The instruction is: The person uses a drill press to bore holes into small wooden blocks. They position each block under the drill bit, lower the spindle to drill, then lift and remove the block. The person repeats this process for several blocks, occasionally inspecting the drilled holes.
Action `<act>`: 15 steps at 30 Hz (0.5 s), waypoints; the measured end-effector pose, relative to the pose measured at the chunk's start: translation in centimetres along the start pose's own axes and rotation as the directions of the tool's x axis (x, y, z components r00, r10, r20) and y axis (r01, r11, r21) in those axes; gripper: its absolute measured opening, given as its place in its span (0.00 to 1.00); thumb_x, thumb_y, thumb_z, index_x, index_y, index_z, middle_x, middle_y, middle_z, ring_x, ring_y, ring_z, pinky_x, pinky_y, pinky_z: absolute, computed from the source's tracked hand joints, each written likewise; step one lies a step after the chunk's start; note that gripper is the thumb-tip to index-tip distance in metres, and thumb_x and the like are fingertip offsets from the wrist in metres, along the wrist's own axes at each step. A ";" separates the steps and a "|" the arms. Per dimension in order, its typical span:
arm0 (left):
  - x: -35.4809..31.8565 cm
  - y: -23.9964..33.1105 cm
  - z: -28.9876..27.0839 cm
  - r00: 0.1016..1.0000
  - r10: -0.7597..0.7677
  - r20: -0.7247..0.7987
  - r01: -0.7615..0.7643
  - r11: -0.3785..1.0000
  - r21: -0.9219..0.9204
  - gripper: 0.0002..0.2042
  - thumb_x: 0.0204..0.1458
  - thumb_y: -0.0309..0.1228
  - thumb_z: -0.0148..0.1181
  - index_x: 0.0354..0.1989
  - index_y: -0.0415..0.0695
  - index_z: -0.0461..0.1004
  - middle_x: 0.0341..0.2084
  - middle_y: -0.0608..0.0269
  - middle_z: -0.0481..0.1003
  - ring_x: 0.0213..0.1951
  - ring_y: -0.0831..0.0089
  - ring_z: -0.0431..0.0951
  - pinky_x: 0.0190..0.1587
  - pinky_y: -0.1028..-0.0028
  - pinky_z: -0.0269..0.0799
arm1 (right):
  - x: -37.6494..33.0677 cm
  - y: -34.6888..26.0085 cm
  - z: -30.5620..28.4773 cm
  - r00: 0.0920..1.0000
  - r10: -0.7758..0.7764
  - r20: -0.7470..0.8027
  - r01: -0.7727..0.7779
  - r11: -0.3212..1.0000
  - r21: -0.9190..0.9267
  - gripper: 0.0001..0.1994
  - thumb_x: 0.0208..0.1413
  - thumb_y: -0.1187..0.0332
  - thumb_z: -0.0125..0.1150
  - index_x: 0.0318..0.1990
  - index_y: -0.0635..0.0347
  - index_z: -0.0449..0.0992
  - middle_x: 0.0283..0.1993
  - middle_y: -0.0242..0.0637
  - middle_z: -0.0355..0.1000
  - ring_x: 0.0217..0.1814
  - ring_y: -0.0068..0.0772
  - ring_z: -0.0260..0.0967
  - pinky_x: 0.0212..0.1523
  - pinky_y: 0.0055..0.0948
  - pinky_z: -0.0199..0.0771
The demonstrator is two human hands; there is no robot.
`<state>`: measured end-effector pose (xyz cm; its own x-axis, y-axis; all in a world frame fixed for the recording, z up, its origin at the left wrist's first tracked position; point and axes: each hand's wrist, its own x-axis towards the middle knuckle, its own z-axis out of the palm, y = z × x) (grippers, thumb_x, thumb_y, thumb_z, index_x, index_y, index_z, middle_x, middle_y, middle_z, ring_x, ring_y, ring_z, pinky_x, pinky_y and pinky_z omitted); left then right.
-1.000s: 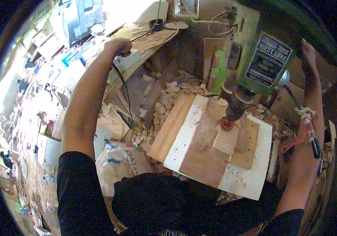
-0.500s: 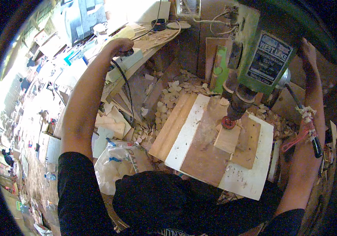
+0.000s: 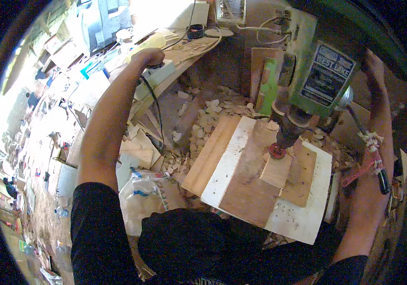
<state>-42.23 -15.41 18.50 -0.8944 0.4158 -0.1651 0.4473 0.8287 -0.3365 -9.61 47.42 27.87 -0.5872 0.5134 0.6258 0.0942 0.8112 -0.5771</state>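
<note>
My left hand [image 3: 150, 58] is closed at a pale block-shaped box [image 3: 161, 72] on the bench at the far left. Under its fingers is something dark that I cannot make out, and a black cable [image 3: 153, 97] hangs beside it. My right hand [image 3: 373, 66] is raised beside the green drill press head [image 3: 320, 78]; its fingers are too dark and hidden to read. A red hole saw [image 3: 277, 151] sits below the chuck [image 3: 290, 130], at the far end of a small wooden block [image 3: 276, 172]. The block lies on layered boards [image 3: 246, 183]. Near my right forearm is a black-tipped feed lever [image 3: 383, 180].
Wood offcuts [image 3: 208, 114] are heaped behind the boards. A white plastic sack [image 3: 141, 199] stands left of the boards. The wooden bench [image 3: 196, 47] carries a black round container [image 3: 195, 32] and cables. A green board [image 3: 266, 85] leans behind the drill press. Clutter covers the left side.
The view has shifted slightly, moving the scene a little down and to the right. My left hand's fingers look more curled over the box. The hole saw and wooden block keep their relative places.
</note>
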 end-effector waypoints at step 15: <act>-2.9 3.3 -1.4 0.955 -0.291 -0.054 0.275 0.941 -0.198 0.18 0.54 0.32 0.46 0.50 0.45 0.78 0.53 0.54 0.77 0.54 0.54 0.77 0.52 0.55 0.72 | 1.1 1.8 1.0 0.994 -0.076 -0.074 0.085 0.988 0.128 0.20 0.65 0.54 0.48 0.35 0.63 0.76 0.27 0.34 0.72 0.28 0.31 0.69 0.31 0.32 0.68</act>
<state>-38.10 -13.36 19.15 -0.9842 0.1766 -0.0095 0.1754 0.9682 -0.1782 -10.92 49.19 26.98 -0.5315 0.4697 0.7049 -0.0597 0.8093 -0.5843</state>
